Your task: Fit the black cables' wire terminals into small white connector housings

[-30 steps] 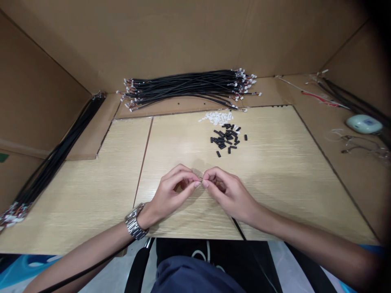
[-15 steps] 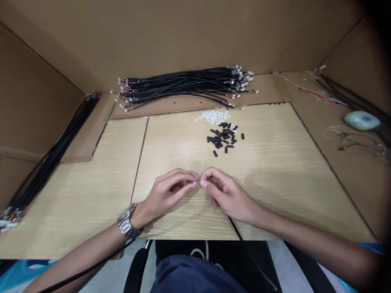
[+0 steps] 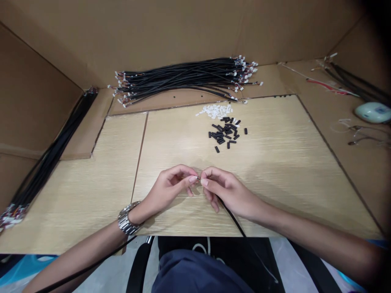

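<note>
Near the table's front middle, my left hand and my right hand meet fingertip to fingertip. The left thumb and index finger pinch the small wire end between the hands; its tip is too small to make out. My right thumb and index finger pinch the same piece, where a black cable comes out below the palm and hangs over the table edge. Beyond the hands lie a pile of short black pieces and, behind it, a pile of small white pieces.
A bundle of black cables with white connectors lies along the back cardboard wall. Another cable bundle is at the left. A pale green rounded object and eyeglasses are at the right. Another black cable passes by the left forearm.
The left fingers have shifted on the wire end, with the thumb now higher and other fingers curled beneath. The view has shifted slightly. The right hand keeps its pinch.
</note>
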